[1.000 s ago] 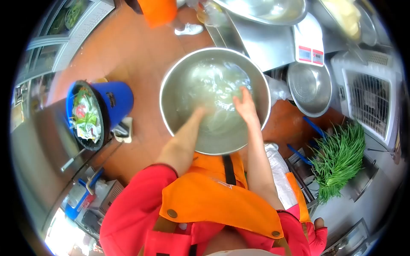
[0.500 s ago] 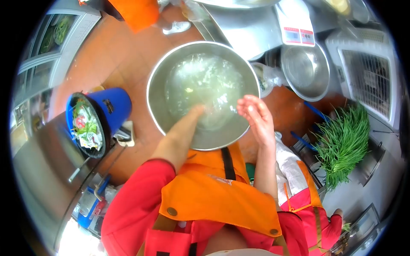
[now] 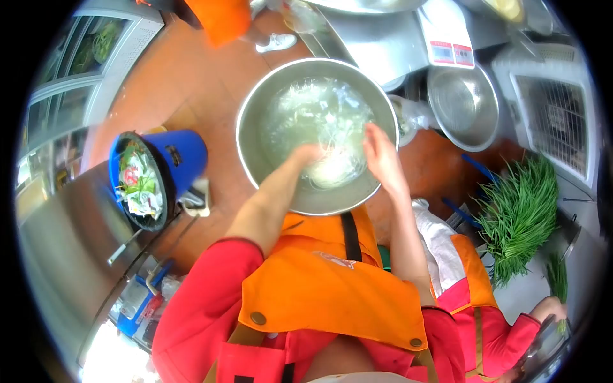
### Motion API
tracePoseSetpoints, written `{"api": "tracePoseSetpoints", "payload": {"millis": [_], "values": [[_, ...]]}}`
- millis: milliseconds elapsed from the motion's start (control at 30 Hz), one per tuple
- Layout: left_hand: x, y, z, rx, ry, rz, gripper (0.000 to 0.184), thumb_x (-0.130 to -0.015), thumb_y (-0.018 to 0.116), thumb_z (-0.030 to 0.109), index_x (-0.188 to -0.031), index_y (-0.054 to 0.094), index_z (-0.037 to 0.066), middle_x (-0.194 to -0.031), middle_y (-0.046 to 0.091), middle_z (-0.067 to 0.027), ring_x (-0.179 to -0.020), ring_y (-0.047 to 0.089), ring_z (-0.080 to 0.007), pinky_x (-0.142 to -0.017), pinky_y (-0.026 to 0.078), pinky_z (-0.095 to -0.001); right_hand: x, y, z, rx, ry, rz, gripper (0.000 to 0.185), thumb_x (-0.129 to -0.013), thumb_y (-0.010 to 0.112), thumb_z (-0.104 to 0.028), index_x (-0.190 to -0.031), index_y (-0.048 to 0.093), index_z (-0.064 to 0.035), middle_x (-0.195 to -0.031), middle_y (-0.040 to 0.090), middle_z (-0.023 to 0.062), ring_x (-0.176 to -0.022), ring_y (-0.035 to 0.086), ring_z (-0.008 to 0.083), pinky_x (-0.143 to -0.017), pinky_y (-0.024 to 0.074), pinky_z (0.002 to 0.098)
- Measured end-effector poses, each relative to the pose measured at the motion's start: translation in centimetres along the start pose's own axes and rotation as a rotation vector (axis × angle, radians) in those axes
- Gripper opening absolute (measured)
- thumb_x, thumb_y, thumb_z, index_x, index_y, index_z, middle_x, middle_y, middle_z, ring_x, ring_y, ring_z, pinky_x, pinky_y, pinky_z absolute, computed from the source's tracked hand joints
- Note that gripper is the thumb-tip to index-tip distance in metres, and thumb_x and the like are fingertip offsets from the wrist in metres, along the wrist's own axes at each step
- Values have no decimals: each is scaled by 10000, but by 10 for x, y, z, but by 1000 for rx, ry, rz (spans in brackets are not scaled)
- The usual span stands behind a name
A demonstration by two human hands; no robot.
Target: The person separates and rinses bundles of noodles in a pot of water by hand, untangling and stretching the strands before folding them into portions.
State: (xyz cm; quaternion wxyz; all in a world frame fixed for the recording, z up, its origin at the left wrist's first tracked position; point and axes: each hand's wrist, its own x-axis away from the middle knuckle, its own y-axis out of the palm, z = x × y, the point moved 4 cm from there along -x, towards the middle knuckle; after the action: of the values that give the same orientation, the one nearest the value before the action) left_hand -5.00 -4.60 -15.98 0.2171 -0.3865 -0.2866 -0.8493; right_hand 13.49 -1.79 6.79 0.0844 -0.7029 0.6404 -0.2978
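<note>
A large metal basin [image 3: 254, 137] of cloudy water stands in front of me. Pale thin strands [image 3: 337, 167] lie in the water near its front; their kind is unclear. My left hand [image 3: 308, 155] dips into the water at the left edge of these strands, its fingers hidden by water and glare. On the other side, my right hand [image 3: 381, 153] is over the right part of the basin, fingers stretched out, with nothing seen in it.
A blue bin [image 3: 182, 156] with scraps stands at left. To the right are a metal colander [image 3: 461, 105], a white scale [image 3: 447, 38] and a heap of green stalks [image 3: 517, 220]. A co-worker's hand [image 3: 552, 309] holds a green bunch [image 3: 557, 277] at lower right.
The pale strands now show as a bright clump near the left hand. My right hand has moved slightly upward. The co-worker's arm has reached out with a green bunch.
</note>
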Motion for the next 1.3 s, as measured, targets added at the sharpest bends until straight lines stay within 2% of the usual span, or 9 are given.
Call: {"api": "tracePoseSetpoints", "payload": {"millis": [67,200,300,433,667,733,933,1100,1300], "values": [[22,3,24,-43,-3,47,430,-942,482,347,-1258,537,60,-1135,617,-93,-1043,555,-194,-938,406,-300,-15,13,-3,227,-143,14,394,-837,536,-32,-1226,485,4,-1195,526,263,-1100,519,409,-942,428,409],[37,0,25,-34,15,134,391,-934,498,315,-1226,551,60,-1084,624,-56,-959,553,-161,-857,421,-294,-34,26,2,301,-24,-114,382,-849,528,-81,-1222,491,-5,-1194,526,264,-1098,518,401,-939,417,440],[38,0,25,-1,48,184,361,-926,510,294,-1196,567,62,-1043,627,-30,-903,547,-145,-796,427,-289,-25,26,9,293,-125,14,268,-857,463,-70,-1098,523,31,-1078,565,284,-1020,548,420,-881,442,470],[15,-1,2,136,119,163,493,-886,548,462,-1141,620,46,-1034,640,-80,-905,548,-172,-828,415,-308,10,40,20,442,113,-236,208,-862,445,-98,-1002,542,20,-943,616,263,-932,590,417,-820,474,483],[22,0,8,277,160,124,398,-906,525,383,-1105,613,51,-1012,633,-74,-872,560,-172,-798,450,-313,37,100,18,569,-234,-428,328,-921,361,-138,-1190,490,-3,-1295,457,221,-1259,383,328,-1044,323,385],[14,-6,-8,372,194,117,378,-909,518,370,-1105,611,60,-1023,633,-70,-877,570,-175,-799,461,-324,38,99,-7,715,-357,-550,530,-865,524,-171,-1358,361,-62,-1432,331,156,-1363,251,286,-1112,228,406],[71,10,33,515,-103,204,316,-914,506,342,-1049,614,78,-965,644,-69,-856,608,-197,-706,502,-379,24,97,-6,647,-246,-678,915,-573,813,-151,-1365,354,-141,-1441,322,118,-1347,288,268,-1097,214,512],[60,4,15,761,-46,156,296,-838,614,373,-945,613,97,-799,638,-64,-732,613,-171,-552,516,-328,8,107,3,693,-93,-884,908,-572,814,-258,-1346,356,-128,-1344,444,131,-1281,386,281,-1042,271,525],[68,-15,3,441,-3,333,322,-860,601,340,-1030,580,67,-911,621,-78,-792,608,-171,-615,551,-346,-13,138,54,704,-75,-1117,680,-539,788,-288,-1155,565,-110,-1051,639,159,-1009,598,298,-865,448,423]]}}
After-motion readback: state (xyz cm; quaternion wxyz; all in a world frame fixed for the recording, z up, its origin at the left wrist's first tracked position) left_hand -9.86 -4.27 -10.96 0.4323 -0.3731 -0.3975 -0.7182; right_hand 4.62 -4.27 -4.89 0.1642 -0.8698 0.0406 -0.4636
